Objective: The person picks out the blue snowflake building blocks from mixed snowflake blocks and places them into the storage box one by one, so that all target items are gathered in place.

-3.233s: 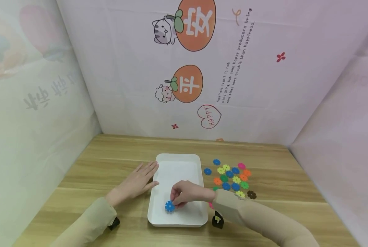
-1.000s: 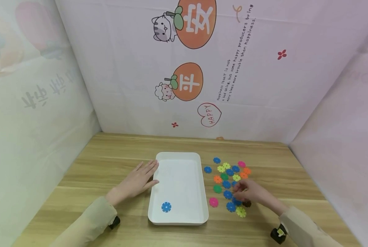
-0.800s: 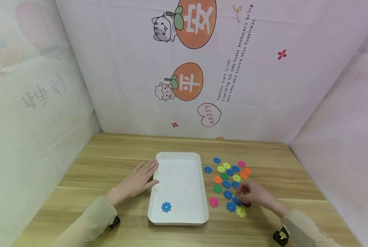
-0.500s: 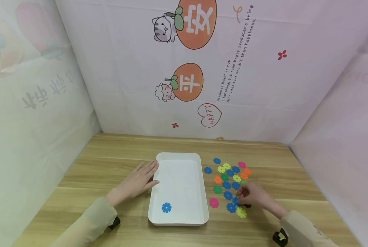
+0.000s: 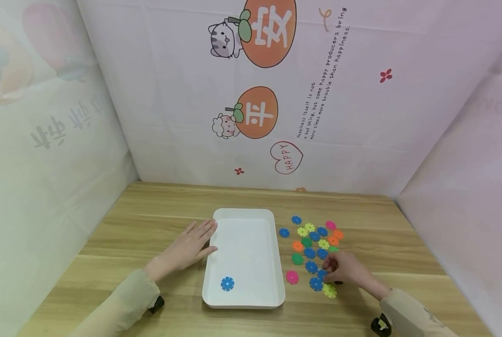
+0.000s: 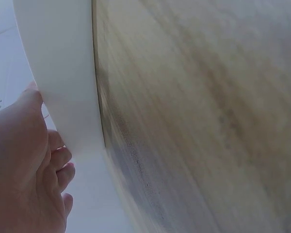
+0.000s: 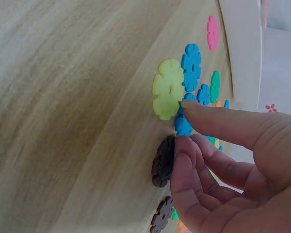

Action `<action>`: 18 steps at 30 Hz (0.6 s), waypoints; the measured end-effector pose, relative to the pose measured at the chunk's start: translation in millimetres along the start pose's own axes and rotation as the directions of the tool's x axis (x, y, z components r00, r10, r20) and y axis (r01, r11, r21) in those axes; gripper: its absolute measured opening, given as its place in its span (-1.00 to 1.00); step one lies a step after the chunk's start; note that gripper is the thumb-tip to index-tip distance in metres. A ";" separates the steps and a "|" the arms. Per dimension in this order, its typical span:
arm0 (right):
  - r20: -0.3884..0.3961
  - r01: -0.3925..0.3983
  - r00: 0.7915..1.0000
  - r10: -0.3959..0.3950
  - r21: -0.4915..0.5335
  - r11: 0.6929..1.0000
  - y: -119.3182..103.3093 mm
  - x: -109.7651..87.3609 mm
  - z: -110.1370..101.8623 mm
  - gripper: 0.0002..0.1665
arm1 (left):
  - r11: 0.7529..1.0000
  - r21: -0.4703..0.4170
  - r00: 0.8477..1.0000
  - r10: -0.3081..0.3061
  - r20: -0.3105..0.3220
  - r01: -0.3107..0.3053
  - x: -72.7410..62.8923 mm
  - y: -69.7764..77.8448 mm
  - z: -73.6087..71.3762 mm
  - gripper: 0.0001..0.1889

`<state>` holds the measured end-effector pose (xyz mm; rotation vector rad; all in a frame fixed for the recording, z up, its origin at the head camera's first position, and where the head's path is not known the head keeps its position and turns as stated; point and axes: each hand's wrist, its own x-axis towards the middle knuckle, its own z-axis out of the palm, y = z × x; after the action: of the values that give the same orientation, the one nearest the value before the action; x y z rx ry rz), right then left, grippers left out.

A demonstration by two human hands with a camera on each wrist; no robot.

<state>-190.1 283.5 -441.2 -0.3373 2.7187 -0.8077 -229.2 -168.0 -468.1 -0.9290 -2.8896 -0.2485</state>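
Note:
My right hand [image 5: 345,269] is over the near part of a spread of coloured snowflake discs. In the right wrist view its thumb and index finger pinch the opposite edges of a blue snowflake disc [image 7: 184,126] low at the table. A yellow disc [image 7: 169,90] and a brown disc [image 7: 163,162] lie close by. My left hand [image 5: 187,246] rests on the left rim of a white tray [image 5: 244,252], fingers extended; the left wrist view shows the thumb at the tray's outer wall [image 6: 63,73]. One blue disc [image 5: 227,284] lies flat in the tray's near-left corner.
Several blue, green, orange, yellow and pink discs are scattered right of the tray, with a pink disc [image 5: 292,277] nearest its wall. White printed cloth [image 5: 183,117] encloses the wooden table [image 5: 158,206] at the back and sides.
My right hand has let go of the blue disc in the tray and moved right to the scattered discs, where its fingers have closed on another blue one. The left hand stays put.

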 end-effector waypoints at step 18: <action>-0.008 -0.008 1.000 0.008 -0.031 0.999 -0.2 0.6 0.6 -0.65 | 1.000 0.011 1.000 -0.002 0.013 0.002 -0.1 0.3 -0.1 -0.26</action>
<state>-190.4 282.8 -441.7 -0.3308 2.7406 -0.7668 -228.9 -167.8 -468.0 -0.9291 -2.9009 -0.2278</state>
